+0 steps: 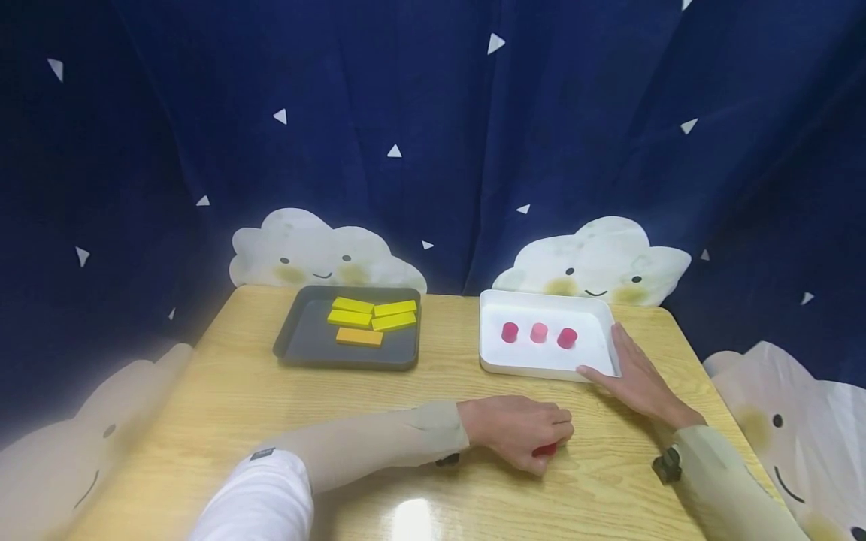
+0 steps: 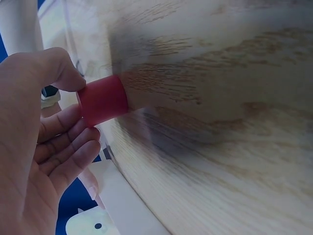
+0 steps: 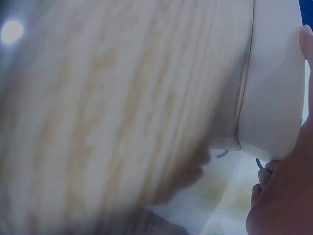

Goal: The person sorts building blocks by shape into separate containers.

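Observation:
My left hand (image 1: 517, 432) pinches a red cylinder (image 2: 103, 100) between thumb and fingers, just above or on the table in front of the white tray (image 1: 541, 370); whether it touches the wood is unclear. My right hand (image 1: 639, 379) rests at the tray's front right corner, thumb at the front rim and straight fingers along the right side. Inside that tray stand a dark red cylinder (image 1: 510, 332), a pink cylinder (image 1: 538, 333) and, to the right, another red cylinder (image 1: 567, 338). In the right wrist view, the tray's white wall (image 3: 271, 83) lies beside the hand.
A dark grey tray (image 1: 304, 353) at the back left holds several yellow blocks (image 1: 349, 318) and one orange block (image 1: 359, 337). The wooden table (image 1: 223, 421) ends at a blue curtain (image 1: 433, 90). Cloud-shaped panels (image 1: 318, 248) line the table's edges.

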`<control>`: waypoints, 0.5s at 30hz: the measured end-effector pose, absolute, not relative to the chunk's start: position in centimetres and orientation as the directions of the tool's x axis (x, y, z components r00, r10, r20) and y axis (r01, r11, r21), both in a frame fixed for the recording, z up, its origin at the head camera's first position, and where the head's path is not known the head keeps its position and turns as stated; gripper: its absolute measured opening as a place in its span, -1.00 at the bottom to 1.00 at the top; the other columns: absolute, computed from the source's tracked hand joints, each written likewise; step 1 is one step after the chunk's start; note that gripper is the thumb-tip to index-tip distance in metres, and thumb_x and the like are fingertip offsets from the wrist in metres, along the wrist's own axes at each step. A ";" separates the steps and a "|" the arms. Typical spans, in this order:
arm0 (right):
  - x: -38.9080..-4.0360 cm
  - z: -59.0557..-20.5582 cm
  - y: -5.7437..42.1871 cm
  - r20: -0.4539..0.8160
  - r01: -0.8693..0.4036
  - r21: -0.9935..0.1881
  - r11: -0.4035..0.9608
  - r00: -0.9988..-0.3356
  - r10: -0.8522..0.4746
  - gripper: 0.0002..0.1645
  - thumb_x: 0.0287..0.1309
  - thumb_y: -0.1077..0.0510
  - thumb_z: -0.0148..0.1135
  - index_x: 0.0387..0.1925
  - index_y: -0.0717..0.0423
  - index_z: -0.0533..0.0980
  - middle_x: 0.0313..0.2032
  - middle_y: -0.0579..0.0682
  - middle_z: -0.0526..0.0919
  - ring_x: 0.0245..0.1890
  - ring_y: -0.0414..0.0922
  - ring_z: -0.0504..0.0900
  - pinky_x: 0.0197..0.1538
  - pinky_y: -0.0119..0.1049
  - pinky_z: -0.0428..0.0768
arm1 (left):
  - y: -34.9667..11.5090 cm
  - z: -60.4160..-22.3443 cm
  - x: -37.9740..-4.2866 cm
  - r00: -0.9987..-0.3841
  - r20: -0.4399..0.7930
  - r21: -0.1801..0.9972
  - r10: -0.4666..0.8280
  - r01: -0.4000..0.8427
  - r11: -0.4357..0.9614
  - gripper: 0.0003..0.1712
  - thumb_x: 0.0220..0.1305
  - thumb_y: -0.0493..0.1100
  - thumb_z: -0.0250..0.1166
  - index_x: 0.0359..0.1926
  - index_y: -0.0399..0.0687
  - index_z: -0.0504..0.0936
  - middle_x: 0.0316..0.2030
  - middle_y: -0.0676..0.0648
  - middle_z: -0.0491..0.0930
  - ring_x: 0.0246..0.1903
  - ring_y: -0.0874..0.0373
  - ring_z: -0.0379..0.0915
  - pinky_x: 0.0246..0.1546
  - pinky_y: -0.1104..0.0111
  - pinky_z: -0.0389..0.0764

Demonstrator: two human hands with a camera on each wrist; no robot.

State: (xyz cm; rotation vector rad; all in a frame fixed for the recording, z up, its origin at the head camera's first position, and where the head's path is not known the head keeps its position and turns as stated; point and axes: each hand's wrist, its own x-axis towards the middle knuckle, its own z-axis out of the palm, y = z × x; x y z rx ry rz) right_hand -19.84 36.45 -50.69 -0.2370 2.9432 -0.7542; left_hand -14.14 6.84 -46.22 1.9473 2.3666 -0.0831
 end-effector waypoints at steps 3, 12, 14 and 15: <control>-19.8 -50.7 36.5 -0.048 -0.128 -0.486 0.865 -0.984 -0.173 0.53 0.33 -0.53 0.24 0.69 0.15 -0.50 0.70 0.31 -0.43 0.66 0.43 -0.27 0.53 0.57 -0.10 | 6.7 -46.2 -14.0 -0.193 -0.098 0.003 0.976 0.981 0.194 -0.74 0.40 0.06 0.29 -0.03 0.08 0.51 -0.21 0.18 0.38 -0.24 0.40 0.27 -0.30 0.67 0.36; -19.9 -50.8 36.5 -0.036 -0.137 -0.488 0.862 -0.984 -0.177 0.53 0.32 -0.52 0.26 0.69 0.16 -0.50 0.70 0.33 -0.41 0.66 0.44 -0.26 0.53 0.57 -0.09 | 5.7 -46.5 -13.8 -0.223 -0.100 0.015 0.970 0.974 0.226 -0.78 0.32 0.03 0.31 -0.17 0.12 0.45 -0.27 0.19 0.36 -0.31 0.42 0.28 -0.36 0.66 0.35; -19.9 -50.8 36.5 -0.035 -0.140 -0.488 0.862 -0.983 -0.179 0.54 0.32 -0.52 0.26 0.69 0.17 -0.50 0.70 0.33 -0.40 0.66 0.44 -0.26 0.53 0.56 -0.09 | 5.3 -46.5 -13.7 -0.228 -0.100 0.028 0.969 0.972 0.232 -0.78 0.31 0.03 0.31 -0.19 0.11 0.45 -0.28 0.19 0.36 -0.32 0.41 0.29 -0.38 0.66 0.35; -20.0 -50.8 36.5 -0.035 -0.139 -0.488 0.861 -0.983 -0.179 0.54 0.32 -0.52 0.26 0.69 0.17 -0.49 0.70 0.33 -0.40 0.66 0.44 -0.26 0.53 0.57 -0.09 | 5.1 -46.5 -13.7 -0.230 -0.097 0.040 0.968 0.971 0.235 -0.78 0.30 0.02 0.32 -0.20 0.11 0.46 -0.29 0.19 0.36 -0.33 0.42 0.29 -0.38 0.66 0.35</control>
